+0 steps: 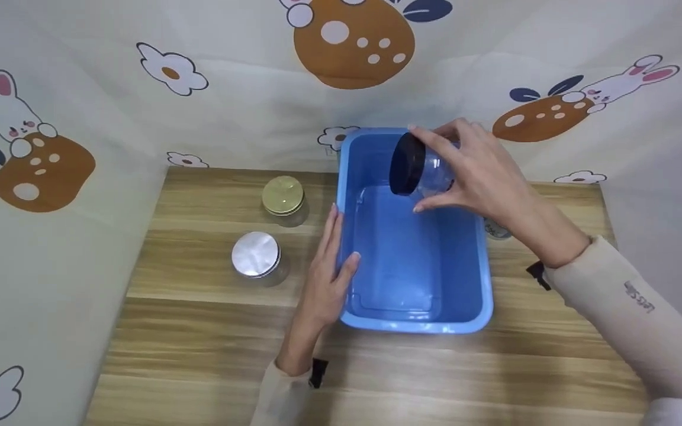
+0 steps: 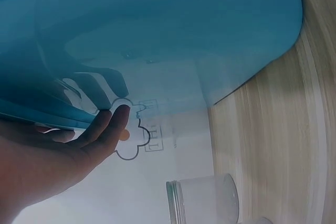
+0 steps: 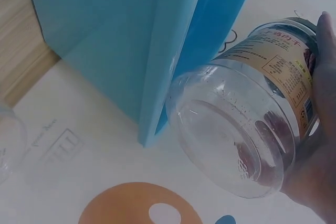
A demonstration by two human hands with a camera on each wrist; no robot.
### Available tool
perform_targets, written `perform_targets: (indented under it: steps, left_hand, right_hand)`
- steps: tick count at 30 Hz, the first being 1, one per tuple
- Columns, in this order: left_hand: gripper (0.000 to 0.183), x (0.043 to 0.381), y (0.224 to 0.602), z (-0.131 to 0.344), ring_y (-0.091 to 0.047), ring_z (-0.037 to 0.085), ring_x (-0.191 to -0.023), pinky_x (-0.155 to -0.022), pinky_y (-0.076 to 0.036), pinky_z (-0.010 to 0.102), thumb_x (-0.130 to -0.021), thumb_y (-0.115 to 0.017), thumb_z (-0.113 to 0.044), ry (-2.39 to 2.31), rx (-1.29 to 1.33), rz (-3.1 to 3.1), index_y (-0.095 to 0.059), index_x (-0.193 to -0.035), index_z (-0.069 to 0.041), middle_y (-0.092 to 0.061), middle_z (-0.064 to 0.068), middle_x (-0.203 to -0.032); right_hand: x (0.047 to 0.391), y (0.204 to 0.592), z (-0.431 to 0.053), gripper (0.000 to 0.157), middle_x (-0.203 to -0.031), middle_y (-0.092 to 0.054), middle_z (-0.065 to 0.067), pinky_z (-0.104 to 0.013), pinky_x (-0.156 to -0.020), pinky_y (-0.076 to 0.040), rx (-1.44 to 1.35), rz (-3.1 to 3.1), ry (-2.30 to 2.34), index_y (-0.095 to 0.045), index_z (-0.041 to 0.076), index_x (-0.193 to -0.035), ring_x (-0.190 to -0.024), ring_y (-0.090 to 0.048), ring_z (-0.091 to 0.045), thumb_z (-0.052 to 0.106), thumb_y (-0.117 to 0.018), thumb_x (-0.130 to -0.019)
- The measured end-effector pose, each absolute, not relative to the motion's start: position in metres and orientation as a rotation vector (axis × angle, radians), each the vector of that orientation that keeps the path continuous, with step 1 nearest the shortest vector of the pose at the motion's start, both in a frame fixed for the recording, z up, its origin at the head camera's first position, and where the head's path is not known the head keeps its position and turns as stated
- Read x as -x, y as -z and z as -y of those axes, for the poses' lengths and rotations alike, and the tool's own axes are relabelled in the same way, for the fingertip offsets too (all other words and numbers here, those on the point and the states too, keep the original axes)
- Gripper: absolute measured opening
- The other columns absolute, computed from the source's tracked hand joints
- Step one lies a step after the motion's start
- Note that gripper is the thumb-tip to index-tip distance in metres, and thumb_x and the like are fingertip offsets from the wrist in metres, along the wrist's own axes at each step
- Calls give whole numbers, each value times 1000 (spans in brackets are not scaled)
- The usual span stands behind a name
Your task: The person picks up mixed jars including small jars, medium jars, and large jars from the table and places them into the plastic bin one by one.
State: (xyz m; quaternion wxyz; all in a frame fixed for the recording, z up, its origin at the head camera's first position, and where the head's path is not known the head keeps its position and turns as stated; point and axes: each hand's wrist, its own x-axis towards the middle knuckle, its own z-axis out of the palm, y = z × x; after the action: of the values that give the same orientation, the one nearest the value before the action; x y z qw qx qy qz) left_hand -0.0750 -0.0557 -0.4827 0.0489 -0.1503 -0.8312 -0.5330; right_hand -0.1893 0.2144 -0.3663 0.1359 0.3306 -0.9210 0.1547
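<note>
My right hand (image 1: pixel 480 165) grips a clear plastic jar (image 1: pixel 436 171) with a dark lid (image 1: pixel 407 164), thumb on one side and fingers on the other. The jar lies tilted over the far part of a blue plastic basin (image 1: pixel 416 326), lid toward the left. A printed paper label (image 3: pixel 283 72) wraps its side, and the see-through base (image 3: pixel 226 145) faces the right wrist camera. My left hand (image 1: pixel 324 290) holds the basin's left rim, its thumb over the inner side and its fingers stretched along the outer wall.
Left of the basin stand a gold-lidded jar (image 1: pixel 283 195) and a silver-lidded jar (image 1: pixel 256 254). Another jar (image 1: pixel 498 229) shows partly at the basin's right, mostly hidden by the right arm. Printed cloth (image 1: pixel 246 106) walls in the wooden tabletop (image 1: pixel 199 343) at the back and sides.
</note>
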Motion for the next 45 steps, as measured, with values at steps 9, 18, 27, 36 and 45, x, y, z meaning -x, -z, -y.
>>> perform_targets:
  steps: [9, 18, 27, 36, 45]
  left_hand:
    - [65, 76, 483, 57, -15, 16, -151, -121, -19, 44, -106, -44, -37, 1621, 478, 2520, -17, -160, -12, -8, 2, -167]
    - [65, 79, 482, 57, -13, 14, -151, -121, -17, 42, -106, -44, -37, 1639, 482, 2521, -17, -160, -13, -8, 4, -167]
    - [65, 79, 481, 56, -14, 15, -151, -121, -18, 42, -106, -43, -38, 1651, 500, 2504, -17, -160, -12, -9, 3, -167]
    - [65, 79, 481, 57, -14, 14, -151, -121, -18, 41, -106, -44, -35, 1670, 496, 2501, -16, -160, -11, -8, 2, -167]
    - [66, 78, 486, 56, -19, 18, -150, -120, -21, 43, -106, -42, -39, 1627, 503, 2483, -19, -159, -7, -11, 6, -167]
  right_hand:
    - [204, 372, -197, 109, -122, -55, -18, -46, -80, -48, -962, 2723, -396, -38, 30, -154, -101, -52, -31, 82, -69, -64]
    - [220, 380, -182, 113, -126, -53, -19, -54, -87, -50, -903, 2882, -289, -34, 32, -155, -106, -52, -34, 89, -60, -62]
    - [228, 379, -178, 112, -124, -53, -21, -53, -86, -51, -899, 2920, -247, -34, 30, -155, -102, -53, -36, 86, -64, -63]
    - [239, 374, -162, 112, -129, -52, -23, -55, -92, -51, -883, 2958, -251, -35, 28, -155, -109, -55, -39, 83, -69, -63]
    - [243, 381, -147, 113, -125, -54, -22, -55, -95, -49, -883, 3017, -290, -35, 28, -155, -106, -56, -37, 86, -66, -63]
